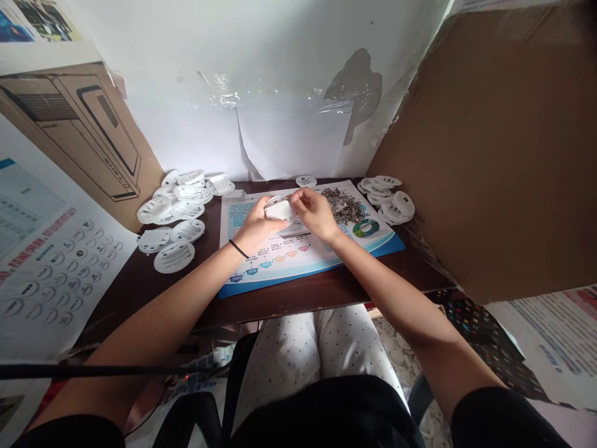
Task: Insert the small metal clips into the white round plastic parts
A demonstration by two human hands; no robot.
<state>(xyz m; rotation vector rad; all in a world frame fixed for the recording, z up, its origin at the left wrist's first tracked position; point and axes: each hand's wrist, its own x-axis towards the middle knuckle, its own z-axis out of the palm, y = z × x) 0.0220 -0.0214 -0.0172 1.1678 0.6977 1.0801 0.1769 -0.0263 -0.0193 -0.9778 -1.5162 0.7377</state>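
Left hand [255, 227], fingers curled, holds a round white plastic disc [280, 210]; right hand [314, 213] narrowly pinches its 3 o'clock edge.

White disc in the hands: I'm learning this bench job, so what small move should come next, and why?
I'd probably hold the white disc steady in the left hand while the right hand works at its edge: both hands meet there, and the pile of grey metal pieces lies close by on the printed mat if another piece is needed.
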